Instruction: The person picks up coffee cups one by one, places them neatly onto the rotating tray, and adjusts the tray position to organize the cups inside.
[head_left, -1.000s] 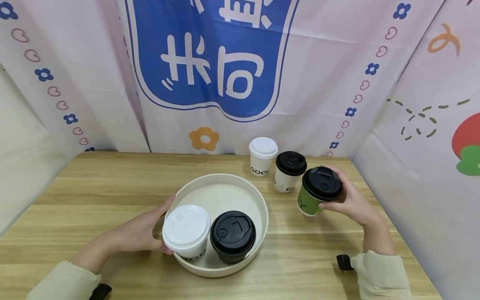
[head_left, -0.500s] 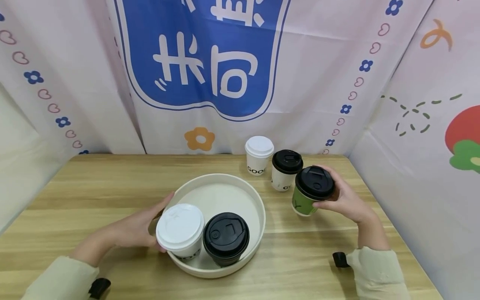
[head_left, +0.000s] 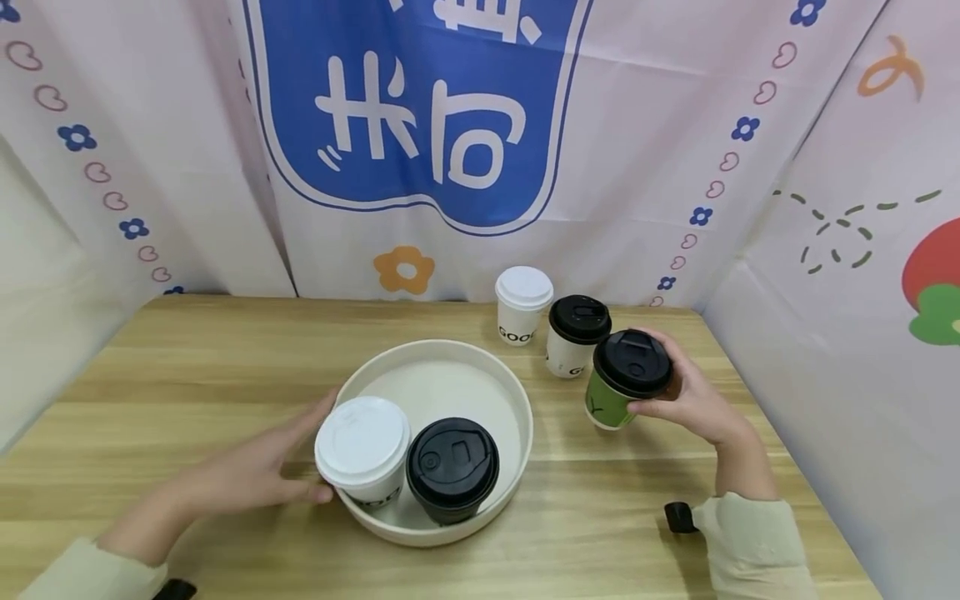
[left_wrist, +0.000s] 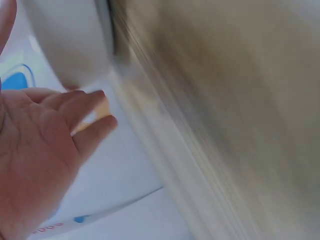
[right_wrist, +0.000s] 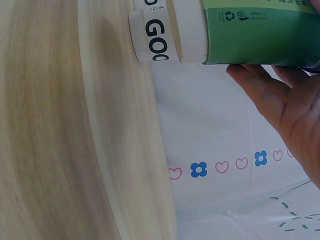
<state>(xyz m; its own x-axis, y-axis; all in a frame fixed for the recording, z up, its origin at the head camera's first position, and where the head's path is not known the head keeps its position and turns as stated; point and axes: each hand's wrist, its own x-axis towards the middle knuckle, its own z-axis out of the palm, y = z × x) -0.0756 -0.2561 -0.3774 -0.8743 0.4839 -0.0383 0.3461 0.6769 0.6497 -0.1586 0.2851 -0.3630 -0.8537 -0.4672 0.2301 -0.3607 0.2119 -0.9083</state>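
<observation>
Right, your right hand (head_left: 697,404) has a curled grip on the black-lidded green paper cup (head_left: 626,379), thumb across the near side, fingers round the far side. That cup is at the right of the table (head_left: 225,350), just beside the small black-lidded white cup (head_left: 573,333), and it sits a touch closer to that neighbour than a second ago; since half a second ago it has barely shifted. Whether its base touches the wood, I can't tell.

Over to your left hand (head_left: 255,467), and here's the real change: it has eased outward from the large white-lidded cup (head_left: 363,450), fingers now loose and spread wide, where they were tucked in closer around its side. Fingertips are right beside the cup and rim; contact is unclear, and your left wrist view is blurred.

That large cup stays at the left inside the round cream tray (head_left: 450,383), the black lidded cup (head_left: 452,471) right next to it, both as before. Further back, the small white-lidded cup (head_left: 522,307) holds its place, and behind everything hangs the printed fabric backdrop (head_left: 637,125).
</observation>
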